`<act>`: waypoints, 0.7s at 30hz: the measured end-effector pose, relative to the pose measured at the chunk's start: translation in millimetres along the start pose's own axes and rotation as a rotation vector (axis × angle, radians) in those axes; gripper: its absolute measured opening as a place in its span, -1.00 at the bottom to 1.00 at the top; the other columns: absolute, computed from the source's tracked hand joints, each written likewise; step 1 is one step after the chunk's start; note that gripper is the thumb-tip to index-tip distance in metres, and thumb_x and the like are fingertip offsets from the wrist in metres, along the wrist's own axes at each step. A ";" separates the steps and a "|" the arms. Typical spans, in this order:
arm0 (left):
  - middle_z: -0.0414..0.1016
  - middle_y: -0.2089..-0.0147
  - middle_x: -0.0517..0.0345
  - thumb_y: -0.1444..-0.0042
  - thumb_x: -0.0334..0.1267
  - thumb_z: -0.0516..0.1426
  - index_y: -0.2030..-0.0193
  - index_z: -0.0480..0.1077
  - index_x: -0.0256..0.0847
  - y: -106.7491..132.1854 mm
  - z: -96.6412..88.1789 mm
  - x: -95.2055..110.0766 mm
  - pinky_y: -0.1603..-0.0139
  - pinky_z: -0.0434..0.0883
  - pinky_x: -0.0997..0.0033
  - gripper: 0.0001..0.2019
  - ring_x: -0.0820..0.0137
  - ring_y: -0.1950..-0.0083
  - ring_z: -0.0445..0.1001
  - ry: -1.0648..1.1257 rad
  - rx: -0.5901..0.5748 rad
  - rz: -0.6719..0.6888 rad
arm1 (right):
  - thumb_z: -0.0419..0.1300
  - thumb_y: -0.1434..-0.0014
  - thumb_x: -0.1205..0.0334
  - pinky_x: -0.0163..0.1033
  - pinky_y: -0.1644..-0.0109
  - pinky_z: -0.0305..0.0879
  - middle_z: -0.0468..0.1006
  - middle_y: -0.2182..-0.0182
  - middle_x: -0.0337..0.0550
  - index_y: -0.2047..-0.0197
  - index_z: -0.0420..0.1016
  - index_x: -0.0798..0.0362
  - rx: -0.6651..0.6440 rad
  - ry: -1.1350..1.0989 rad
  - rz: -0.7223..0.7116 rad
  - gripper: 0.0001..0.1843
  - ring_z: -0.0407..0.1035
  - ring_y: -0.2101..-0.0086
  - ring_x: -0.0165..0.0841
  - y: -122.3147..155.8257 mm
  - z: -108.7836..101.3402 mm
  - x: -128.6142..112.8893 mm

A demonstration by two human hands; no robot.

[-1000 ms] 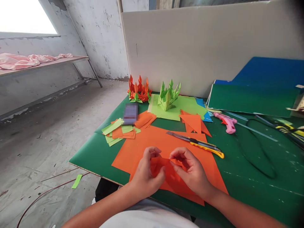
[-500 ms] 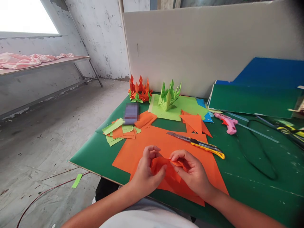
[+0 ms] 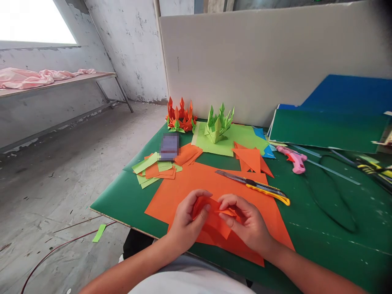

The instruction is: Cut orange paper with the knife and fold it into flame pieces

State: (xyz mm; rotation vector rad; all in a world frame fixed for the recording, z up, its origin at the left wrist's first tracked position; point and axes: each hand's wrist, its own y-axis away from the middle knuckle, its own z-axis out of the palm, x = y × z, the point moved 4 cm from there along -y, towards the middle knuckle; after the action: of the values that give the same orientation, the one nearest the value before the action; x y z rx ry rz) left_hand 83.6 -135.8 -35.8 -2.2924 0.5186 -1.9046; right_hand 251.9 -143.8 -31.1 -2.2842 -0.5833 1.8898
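Over the near part of the large orange sheets (image 3: 183, 183), a smaller piece of orange paper (image 3: 212, 208) spans both my hands. My left hand (image 3: 188, 220) pinches its left side between thumb and fingers. On the other side, my right hand (image 3: 249, 222) has curled fingers closed round a folded point of the same piece. Orange lies against orange here, so the lower outline of the held paper is hard to make out. Just beyond my right hand, a yellow utility knife (image 3: 266, 189) rests across the sheets with its blade extended.
Orange and green paper pieces (image 3: 157, 171) lie left, beside a blurred dark rectangle (image 3: 169, 147). Behind stand an orange folded-paper piece (image 3: 180, 118) and a green one (image 3: 219, 126). Folded orange triangles (image 3: 252, 159) and a pink glue gun (image 3: 294, 159) with a cord lie right on the green table (image 3: 324, 245).
My left thumb and fingers have shifted slightly and come closer together on the orange paper, which now looks flatter between my hands. My right hand has barely moved.
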 end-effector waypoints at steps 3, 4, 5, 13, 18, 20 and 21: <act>0.50 0.11 0.08 -0.25 -0.31 0.09 0.04 0.37 -0.13 -0.4 -0.7 1.2 0.10 0.48 0.38 -0.85 0.33 0.07 0.49 -0.016 0.000 0.016 | 0.22 -0.23 0.19 -0.27 0.16 0.43 0.52 0.29 -0.17 0.28 0.44 -0.03 0.020 0.004 0.033 -0.94 0.44 0.23 -0.31 -0.9 -0.1 1.0; 0.50 0.12 0.08 -0.25 -0.30 0.10 0.05 0.37 -0.14 -0.3 -0.8 1.6 0.11 0.49 0.38 -0.85 0.33 0.07 0.50 -0.020 0.003 0.022 | 0.22 -0.24 0.18 -0.27 0.17 0.43 0.51 0.31 -0.17 0.28 0.44 -0.03 0.027 0.006 0.049 -0.92 0.43 0.25 -0.32 -1.2 -0.1 2.0; 0.50 0.12 0.08 -0.24 -0.30 0.10 0.05 0.37 -0.14 -0.1 -0.7 1.9 0.11 0.49 0.38 -0.85 0.33 0.08 0.51 -0.026 0.004 0.026 | 0.22 -0.24 0.16 -0.27 0.18 0.42 0.51 0.32 -0.18 0.27 0.44 -0.03 0.032 0.007 0.064 -0.91 0.43 0.26 -0.33 -1.3 0.0 3.2; 0.48 0.17 0.14 -0.11 -0.37 0.18 0.09 0.35 -0.13 2.2 3.8 3.2 0.18 0.49 0.44 -0.78 0.40 0.18 0.50 -0.105 -0.011 0.036 | 0.23 -0.24 0.11 -0.29 0.21 0.42 0.48 0.35 -0.21 0.27 0.43 -0.02 0.056 -0.031 0.131 -0.86 0.42 0.30 -0.36 -1.3 1.2 7.4; 0.49 0.20 0.12 -0.11 -0.37 0.16 0.11 0.34 -0.14 1.2 4.3 1.7 0.28 0.48 0.47 -0.80 0.41 0.23 0.49 -0.118 -0.013 0.031 | 0.22 -0.25 0.13 -0.25 0.15 0.44 0.51 0.30 -0.18 0.26 0.43 -0.03 0.057 -0.047 0.122 -0.89 0.45 0.24 -0.33 -0.7 2.1 5.4; 0.50 0.21 0.13 -0.10 -0.37 0.16 0.11 0.33 -0.14 1.3 4.1 1.3 0.28 0.48 0.46 -0.80 0.41 0.24 0.49 -0.122 -0.014 0.034 | 0.22 -0.25 0.15 -0.21 0.10 0.45 0.53 0.27 -0.15 0.26 0.43 -0.03 0.052 -0.066 0.100 -0.90 0.46 0.20 -0.30 -0.5 2.5 4.7; 0.51 0.22 0.13 -0.10 -0.37 0.17 0.12 0.33 -0.14 1.5 4.1 1.2 0.27 0.48 0.46 -0.80 0.41 0.23 0.49 -0.127 -0.015 0.036 | 0.22 -0.25 0.16 -0.20 0.10 0.45 0.53 0.27 -0.15 0.26 0.43 -0.02 0.050 -0.069 0.092 -0.91 0.46 0.20 -0.29 -0.4 2.6 4.6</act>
State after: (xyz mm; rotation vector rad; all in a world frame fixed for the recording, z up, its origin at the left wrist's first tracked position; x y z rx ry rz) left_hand 87.4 -138.1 -36.0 -2.3772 0.5562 -1.7307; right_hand 249.9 -142.1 -35.7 -2.2597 -0.4409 2.0076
